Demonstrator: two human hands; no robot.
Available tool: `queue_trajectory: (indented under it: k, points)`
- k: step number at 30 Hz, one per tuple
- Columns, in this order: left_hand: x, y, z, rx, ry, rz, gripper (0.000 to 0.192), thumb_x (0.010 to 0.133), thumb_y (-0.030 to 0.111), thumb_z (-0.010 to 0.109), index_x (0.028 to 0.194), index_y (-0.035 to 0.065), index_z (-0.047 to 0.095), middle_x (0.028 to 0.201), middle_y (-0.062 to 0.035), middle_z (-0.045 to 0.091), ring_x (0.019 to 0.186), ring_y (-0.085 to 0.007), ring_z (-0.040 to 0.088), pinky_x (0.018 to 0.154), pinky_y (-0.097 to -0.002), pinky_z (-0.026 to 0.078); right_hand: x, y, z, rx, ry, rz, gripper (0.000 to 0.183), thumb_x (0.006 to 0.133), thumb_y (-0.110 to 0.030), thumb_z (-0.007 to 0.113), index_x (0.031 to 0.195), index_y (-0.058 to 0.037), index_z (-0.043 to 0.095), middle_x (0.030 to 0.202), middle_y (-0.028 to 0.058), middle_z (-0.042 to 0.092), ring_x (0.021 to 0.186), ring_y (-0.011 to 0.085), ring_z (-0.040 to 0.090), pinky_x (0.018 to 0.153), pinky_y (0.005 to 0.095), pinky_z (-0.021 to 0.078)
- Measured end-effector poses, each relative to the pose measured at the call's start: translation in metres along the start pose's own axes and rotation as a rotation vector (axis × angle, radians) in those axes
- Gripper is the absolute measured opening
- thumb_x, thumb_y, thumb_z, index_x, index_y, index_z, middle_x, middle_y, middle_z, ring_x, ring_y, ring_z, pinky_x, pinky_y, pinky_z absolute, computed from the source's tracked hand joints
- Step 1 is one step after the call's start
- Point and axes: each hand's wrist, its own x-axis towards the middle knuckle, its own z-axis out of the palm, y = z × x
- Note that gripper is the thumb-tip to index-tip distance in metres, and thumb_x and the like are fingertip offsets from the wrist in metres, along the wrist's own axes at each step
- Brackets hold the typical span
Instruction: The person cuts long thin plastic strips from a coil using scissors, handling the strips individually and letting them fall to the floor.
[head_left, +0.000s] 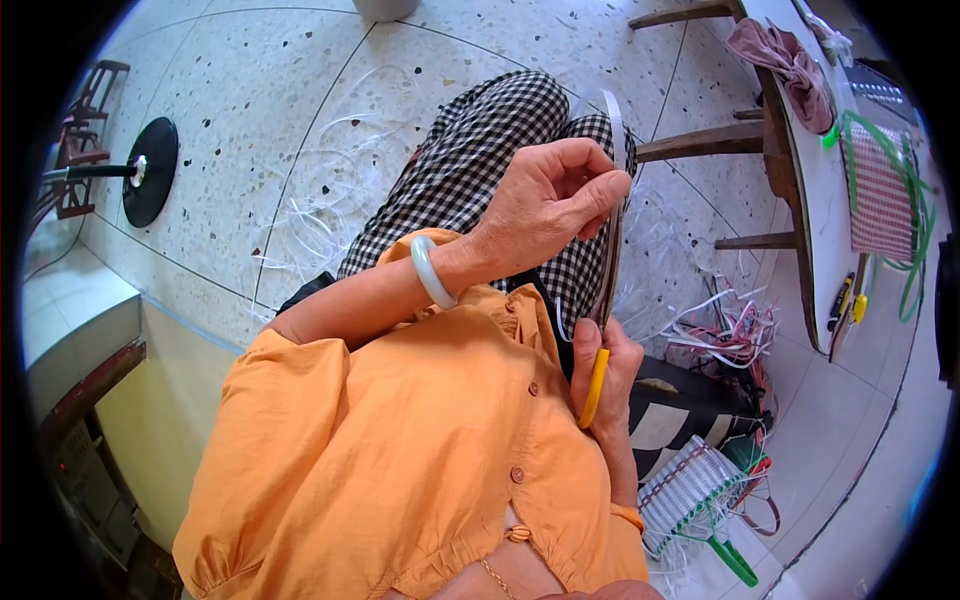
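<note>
My left hand (555, 199), below a pale jade-like bangle (433, 272), pinches a flat white strip (614, 124) between thumb and fingers. The strip's free end rises above the hand, over my checked trousers (480, 157). Lower down, my right hand (611, 367) grips a yellow-handled tool (595, 388), probably scissors. A long, narrow dark part runs up from that hand towards the left one; whether it belongs to the tool is hard to tell. A short white strip end (561, 322) curls beside my right thumb.
Clear and white strips (315, 217) litter the speckled floor. At right, a table (814, 217) bears a cloth (795, 67) and a woven basket (883, 191). A second woven basket (690, 491) and a strip pile (724, 330) lie nearby. A black round base (154, 172) stands left.
</note>
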Motion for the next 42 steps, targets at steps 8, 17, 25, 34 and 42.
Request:
queue_trajectory:
  k: [8, 17, 25, 34, 42]
  points:
    - [0.000, -0.001, -0.003, 0.016, -0.003, -0.010, 0.015, 0.093, 0.014, 0.060, 0.085, 0.0008, 0.060, 0.067, -0.0005, 0.058, 0.056, -0.0044, 0.052, 0.050, -0.0186, 0.045, 0.000, 0.001, 0.001, -0.012, 0.011, 0.028, 0.044, 0.089, -0.028, 0.063, 0.063, -0.0012, 0.041, 0.050, 0.0139, 0.038, 0.041, 0.0230, 0.036, 0.042, 0.0337, 0.0339]
    - [0.015, 0.005, -0.007, -0.101, -0.008, -0.054, 0.018, 0.095, 0.018, 0.058, 0.089, 0.0012, 0.060, 0.070, 0.0000, 0.058, 0.057, -0.0040, 0.050, 0.053, -0.0169, 0.041, -0.005, 0.000, 0.001, -0.018, 0.035, 0.036, 0.040, 0.088, -0.022, 0.065, 0.063, -0.0009, 0.042, 0.049, 0.0133, 0.039, 0.041, 0.0181, 0.035, 0.041, 0.0314, 0.0338]
    - [0.006, -0.006, 0.004, 0.041, 0.026, 0.039, 0.018, 0.093, 0.016, 0.060, 0.084, 0.0005, 0.058, 0.064, 0.0003, 0.055, 0.053, -0.0042, 0.050, 0.045, -0.0170, 0.040, -0.001, 0.002, 0.000, 0.036, 0.006, 0.038, 0.042, 0.090, -0.025, 0.062, 0.063, -0.0006, 0.040, 0.049, 0.0136, 0.037, 0.043, 0.0188, 0.032, 0.042, 0.0331, 0.0324]
    - [0.005, -0.005, 0.003, 0.030, 0.024, -0.003, 0.018, 0.093, 0.016, 0.060, 0.085, 0.0000, 0.058, 0.065, -0.0004, 0.056, 0.053, -0.0048, 0.051, 0.047, -0.0169, 0.041, -0.003, 0.000, 0.001, 0.022, 0.028, 0.074, 0.040, 0.089, -0.023, 0.064, 0.063, -0.0003, 0.043, 0.050, 0.0131, 0.040, 0.044, 0.0161, 0.034, 0.043, 0.0322, 0.0340]
    - [0.014, -0.004, 0.000, -0.050, 0.039, -0.006, 0.017, 0.092, 0.015, 0.060, 0.083, 0.0006, 0.060, 0.065, 0.0007, 0.055, 0.055, -0.0040, 0.050, 0.048, -0.0166, 0.040, -0.005, 0.003, 0.000, -0.015, 0.032, 0.049, 0.040, 0.089, -0.023, 0.064, 0.063, -0.0004, 0.042, 0.049, 0.0131, 0.039, 0.042, 0.0172, 0.034, 0.042, 0.0324, 0.0342]
